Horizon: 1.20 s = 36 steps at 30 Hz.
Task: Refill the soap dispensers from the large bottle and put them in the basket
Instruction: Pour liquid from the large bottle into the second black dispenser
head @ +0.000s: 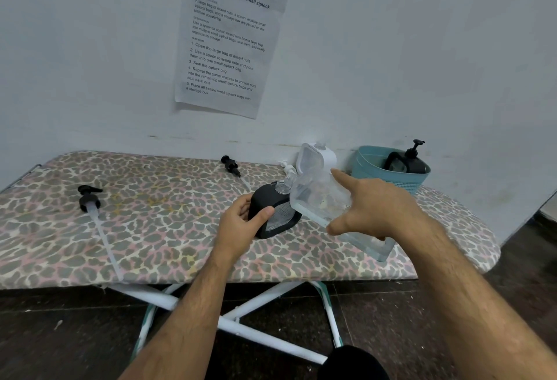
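Observation:
My left hand grips a black soap dispenser with its pump off and its clear neck open, standing on the leopard-print board. My right hand holds the large clear bottle tilted, its mouth at the dispenser's neck, index finger stretched along the bottle. A teal basket at the back right holds another black dispenser with its pump on. Two loose black pumps lie on the board, one at the left and one at the back middle.
A white dispenser and a white pump stand by the wall behind the bottle. A printed sheet hangs on the wall. The board's white legs cross over a dark floor.

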Each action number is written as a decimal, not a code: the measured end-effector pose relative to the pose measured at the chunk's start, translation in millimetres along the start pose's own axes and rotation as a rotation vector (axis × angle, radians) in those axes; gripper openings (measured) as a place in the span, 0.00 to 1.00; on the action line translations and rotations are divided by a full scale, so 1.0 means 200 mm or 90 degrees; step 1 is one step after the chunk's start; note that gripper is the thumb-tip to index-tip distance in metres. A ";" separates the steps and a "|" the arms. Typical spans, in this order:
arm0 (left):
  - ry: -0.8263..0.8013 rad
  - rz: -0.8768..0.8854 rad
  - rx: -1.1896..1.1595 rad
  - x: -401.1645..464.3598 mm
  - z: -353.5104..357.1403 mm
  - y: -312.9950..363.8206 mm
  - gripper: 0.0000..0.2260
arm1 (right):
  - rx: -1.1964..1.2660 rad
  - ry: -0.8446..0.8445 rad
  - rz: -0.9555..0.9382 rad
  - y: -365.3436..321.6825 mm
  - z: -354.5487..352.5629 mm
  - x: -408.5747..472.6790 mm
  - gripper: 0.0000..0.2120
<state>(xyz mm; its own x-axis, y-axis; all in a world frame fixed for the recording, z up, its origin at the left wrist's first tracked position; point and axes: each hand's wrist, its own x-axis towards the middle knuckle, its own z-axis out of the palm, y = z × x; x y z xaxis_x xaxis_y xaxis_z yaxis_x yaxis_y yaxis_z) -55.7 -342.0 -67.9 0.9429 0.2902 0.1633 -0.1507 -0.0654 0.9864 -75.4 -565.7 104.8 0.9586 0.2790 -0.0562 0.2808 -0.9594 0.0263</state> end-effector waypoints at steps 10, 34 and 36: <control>-0.006 -0.002 0.001 0.00 0.00 0.00 0.22 | 0.003 -0.003 -0.002 0.00 0.00 0.00 0.50; -0.008 -0.001 0.007 0.00 0.00 0.00 0.19 | 0.000 0.006 -0.001 0.01 0.00 0.01 0.50; -0.008 -0.002 0.006 -0.01 0.00 0.00 0.20 | 0.000 0.006 -0.001 0.01 0.00 0.01 0.50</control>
<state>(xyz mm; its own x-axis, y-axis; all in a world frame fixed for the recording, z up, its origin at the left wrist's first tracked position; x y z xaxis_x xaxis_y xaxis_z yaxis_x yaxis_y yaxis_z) -57.1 -341.7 -67.6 0.9470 0.2785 0.1601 -0.1453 -0.0730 0.9867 -72.9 -566.5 104.4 0.9585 0.2812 -0.0468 0.2826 -0.9589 0.0256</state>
